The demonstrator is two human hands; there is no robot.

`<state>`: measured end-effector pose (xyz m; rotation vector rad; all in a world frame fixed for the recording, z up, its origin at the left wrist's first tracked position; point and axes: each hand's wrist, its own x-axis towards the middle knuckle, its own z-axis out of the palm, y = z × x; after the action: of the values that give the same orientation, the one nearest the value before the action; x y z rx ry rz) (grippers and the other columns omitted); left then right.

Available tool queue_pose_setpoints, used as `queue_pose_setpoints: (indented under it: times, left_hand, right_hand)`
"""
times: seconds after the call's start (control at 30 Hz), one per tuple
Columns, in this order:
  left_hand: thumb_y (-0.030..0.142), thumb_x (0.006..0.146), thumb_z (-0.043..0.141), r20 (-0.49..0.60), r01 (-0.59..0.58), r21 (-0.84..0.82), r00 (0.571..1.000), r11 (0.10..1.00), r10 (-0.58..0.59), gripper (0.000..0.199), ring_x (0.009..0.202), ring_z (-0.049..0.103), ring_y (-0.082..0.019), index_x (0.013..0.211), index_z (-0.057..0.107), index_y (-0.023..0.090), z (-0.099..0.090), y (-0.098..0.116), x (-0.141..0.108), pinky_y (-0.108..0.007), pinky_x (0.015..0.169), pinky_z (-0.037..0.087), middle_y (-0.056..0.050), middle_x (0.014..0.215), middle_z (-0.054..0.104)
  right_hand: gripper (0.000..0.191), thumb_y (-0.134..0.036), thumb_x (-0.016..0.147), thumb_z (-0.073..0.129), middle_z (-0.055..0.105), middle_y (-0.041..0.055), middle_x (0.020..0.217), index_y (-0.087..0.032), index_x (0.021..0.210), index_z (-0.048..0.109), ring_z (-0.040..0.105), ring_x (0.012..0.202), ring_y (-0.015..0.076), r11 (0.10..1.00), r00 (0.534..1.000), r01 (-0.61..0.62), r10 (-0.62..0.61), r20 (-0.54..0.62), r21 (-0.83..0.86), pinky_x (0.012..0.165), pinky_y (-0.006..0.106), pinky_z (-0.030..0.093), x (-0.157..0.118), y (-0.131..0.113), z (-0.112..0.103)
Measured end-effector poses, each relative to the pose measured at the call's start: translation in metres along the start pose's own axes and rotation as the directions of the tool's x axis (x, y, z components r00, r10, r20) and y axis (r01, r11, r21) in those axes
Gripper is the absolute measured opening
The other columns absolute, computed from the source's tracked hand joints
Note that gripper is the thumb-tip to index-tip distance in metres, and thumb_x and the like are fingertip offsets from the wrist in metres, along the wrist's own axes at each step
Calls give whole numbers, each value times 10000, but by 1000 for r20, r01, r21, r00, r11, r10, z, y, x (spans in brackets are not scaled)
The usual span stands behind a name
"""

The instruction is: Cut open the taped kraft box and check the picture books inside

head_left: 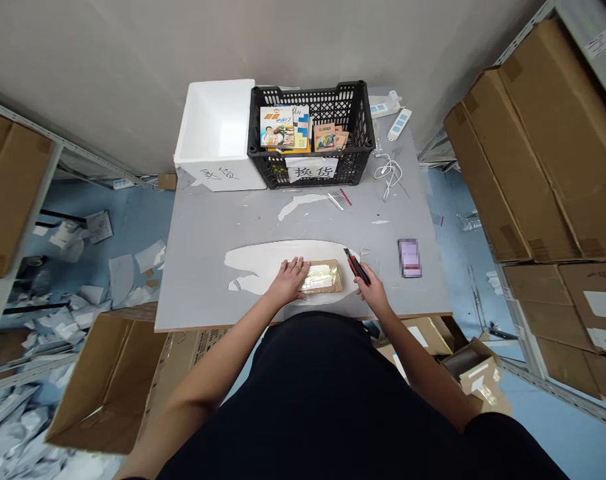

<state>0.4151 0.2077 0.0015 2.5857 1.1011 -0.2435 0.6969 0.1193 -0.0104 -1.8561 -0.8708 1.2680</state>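
A small cardboard box [337, 272] with shiny tape and a white label lies flat on the table in front of me. My left hand [289, 280] grips its left end, with the fingers over the top and the thumb along the near edge. To the right of the box, my right hand [373, 291] is closed around a red and black utility knife [357, 267]. The knife points up and to the left, apart from the box. Beneath the box is a sheet of white paper [255, 257] with torn edges.
At the back stand a white foam box [223, 175] and a black plastic crate [357, 160] holding booklets. A phone [409, 258] lies at the right, below a coiled white cable [390, 172]. Open cartons [103, 380] flank me below table height, and shelves hold large boxes [537, 160].
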Motion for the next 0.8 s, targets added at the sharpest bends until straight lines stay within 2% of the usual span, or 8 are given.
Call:
queue_pose_setpoints:
  times: [0.1,0.2,0.47,0.53,0.6,0.67,0.73,0.8]
  left_hand:
    - [486,614,811,45,-43,7,998,999,42,1107,1425,206,-401,1501,228,169,3,0,11,-562,1132,133,-242,1529,271]
    - [498,628,794,15,-56,3,998,998,56,1086,1402,247,-397,1498,233,169,6,2,13,-561,1129,128,-242,1502,309]
    - [476,665,748,-33,-67,6,997,998,67,1024,1392,252,-374,1491,236,155,7,2,8,-544,1137,103,-229,1482,332]
    - [480,665,744,-34,-63,6,997,998,64,1019,1395,247,-370,1491,238,164,7,2,8,-543,1139,97,-221,1486,329]
    - [475,669,739,-40,-62,-2,997,998,62,1008,1399,242,-367,1491,242,170,7,2,7,-542,1140,92,-216,1489,326]
    - [463,669,736,-46,-59,-20,997,998,58,999,1400,240,-368,1490,249,170,7,2,7,-543,1141,92,-215,1490,324]
    - [454,665,737,-45,-49,-40,998,998,47,993,1396,246,-373,1489,257,179,7,3,8,-548,1137,99,-211,1492,322]
    - [450,662,739,-42,-39,-59,998,997,37,986,1391,252,-379,1486,265,191,7,3,9,-553,1132,111,-207,1495,322]
  right_hand:
    - [578,-363,805,562,716,0,909,-316,1378,503,586,499,113,985,998,19,-10,56,-171,499,250,511,-26,8,-13]
    - [554,-356,826,537,715,-1,1000,-340,1379,506,601,502,114,974,995,19,3,98,-224,559,280,541,-38,10,-16]
    - [533,-339,826,542,729,-13,1019,-345,1359,533,588,479,117,972,993,46,-19,119,-229,608,306,556,-33,7,-12]
    - [522,-312,840,524,719,-9,1088,-342,1361,532,644,582,148,953,988,109,-72,138,-284,706,329,558,-34,5,-12]
    - [521,-281,858,499,693,9,1176,-327,1377,519,690,817,204,908,978,188,-139,155,-374,832,351,531,-36,1,-13]
    - [530,-260,872,482,671,30,1230,-310,1399,494,657,1015,240,849,970,235,-175,168,-473,906,355,491,-38,-5,-11]
    - [540,-252,883,475,677,47,1218,-306,1420,466,647,1039,247,789,970,238,-165,179,-566,892,338,482,-40,-12,-9]
    - [543,-251,893,469,704,60,1154,-303,1433,448,665,969,239,728,973,227,-138,187,-646,832,310,484,-41,-19,-6]
